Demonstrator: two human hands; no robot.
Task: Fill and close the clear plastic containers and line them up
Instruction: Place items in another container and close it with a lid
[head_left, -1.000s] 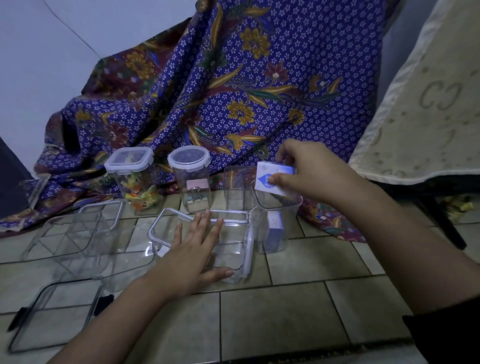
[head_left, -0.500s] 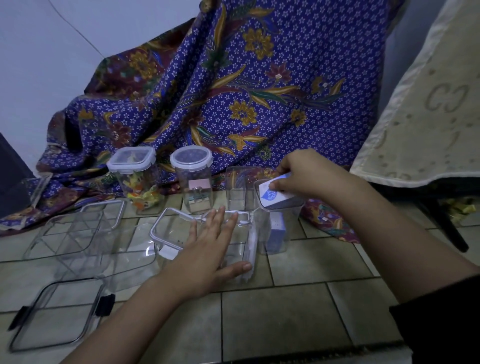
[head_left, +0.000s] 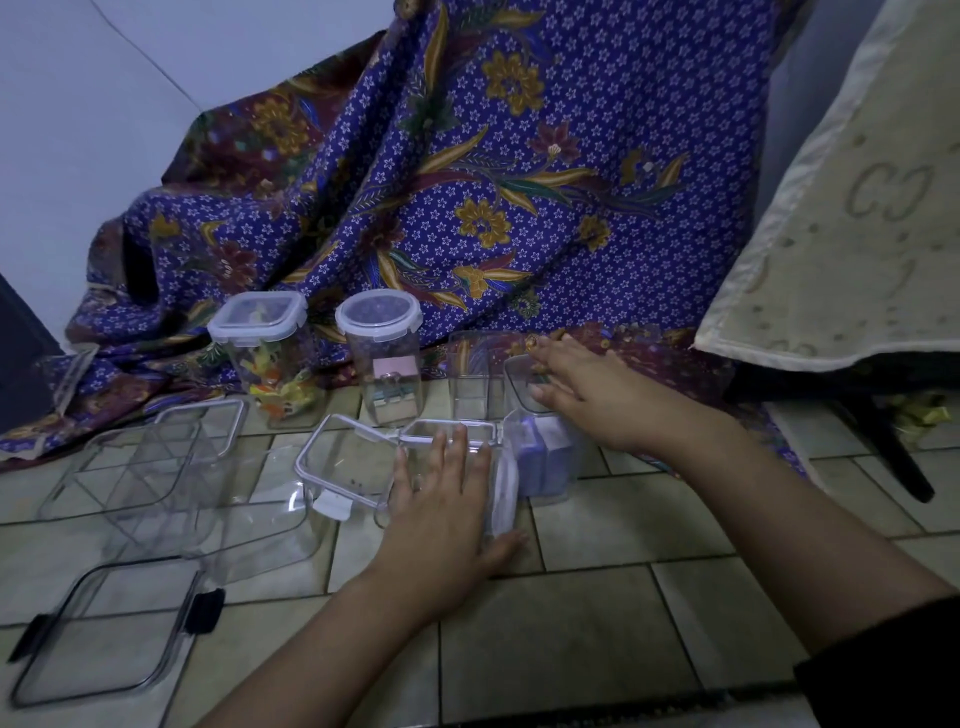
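Roughly halfway, I judge: nearest, a black-clipped lid (head_left: 104, 631) and empty tubs (head_left: 171, 483) lie unfilled on the floor left of the left hand (head_left: 441, 512), which rests flat, fingers spread, on loose lids (head_left: 358, 460). Beyond it the right hand (head_left: 582, 387), open and holding nothing, hovers over the open container (head_left: 540, 452) with blue boxes inside; farthest, two closed, filled containers (head_left: 270, 353) stand side by side.

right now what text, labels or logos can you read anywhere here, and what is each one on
"CC": a mirrored interlocking-C style monogram woven into the cream cloth hanging at the right, repeated fainter lower down.
Blue and white boxes in the open container beside the right hand: any print is too blurred to read.
Closed containers, lids and patterned blue fabric: no text visible.
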